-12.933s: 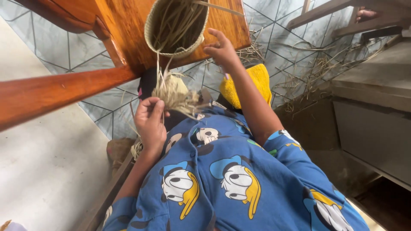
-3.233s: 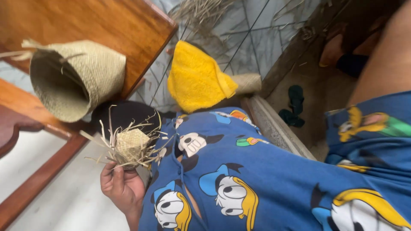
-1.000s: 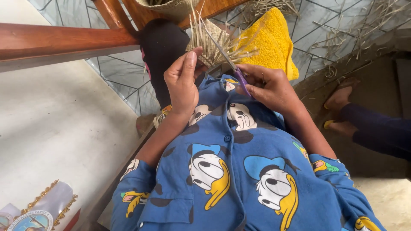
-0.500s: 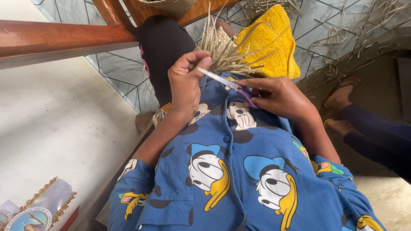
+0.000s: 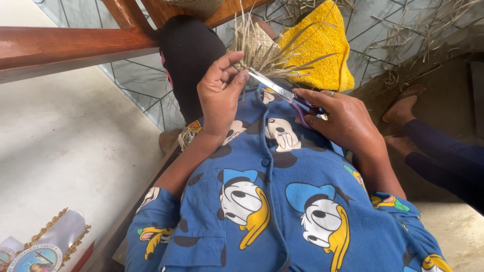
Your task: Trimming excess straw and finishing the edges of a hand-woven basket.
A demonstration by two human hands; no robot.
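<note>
**Here, scissors meet straw ends**

Largest, the blue cartoon-print shirt (image 5: 282,201) fills the lap. Above it, the left hand (image 5: 219,95) pinches the small woven straw piece (image 5: 254,48); the right hand (image 5: 343,121) grips purple-handled scissors (image 5: 282,93), blades parted at the loose strands.

Right hand (image 5: 343,121) holding scissors (image 5: 282,93), woven straw piece (image 5: 254,45)
</note>
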